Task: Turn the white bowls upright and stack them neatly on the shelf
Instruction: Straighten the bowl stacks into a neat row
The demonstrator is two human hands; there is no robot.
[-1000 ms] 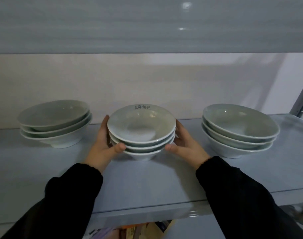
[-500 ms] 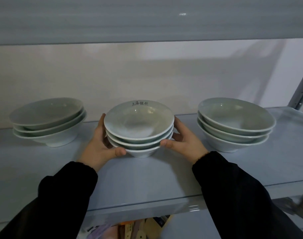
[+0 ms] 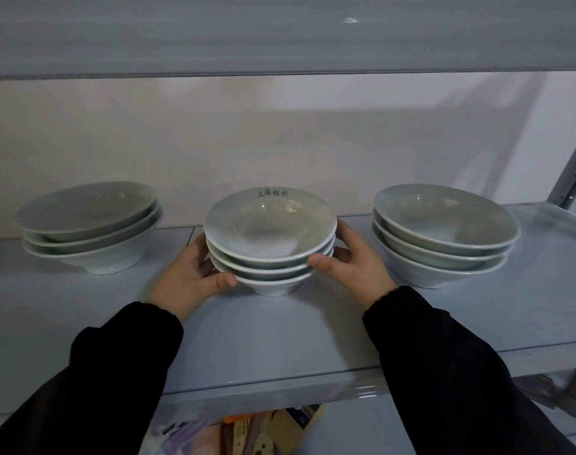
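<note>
Three stacks of white bowls stand upright on the grey shelf [image 3: 280, 339]. The middle stack [image 3: 269, 238] has three nested bowls, the top one with dark characters on its far inner rim. My left hand [image 3: 190, 274] grips this stack's left side, thumb on the lowest bowl's rim. My right hand [image 3: 352, 261] grips its right side, thumb against the rims. The left stack [image 3: 89, 224] and the right stack [image 3: 444, 231] each hold three bowls and sit apart from my hands.
An upper shelf board [image 3: 280, 34] hangs low over the bowls. A pale wall closes the back. A perforated metal upright [image 3: 575, 165] rises at the far right. Below the shelf's front edge lie papers and cardboard [image 3: 247, 431].
The view has shifted slightly, so the shelf and stacks sit a little higher and further right. My hands stay on both sides of the middle stack.
</note>
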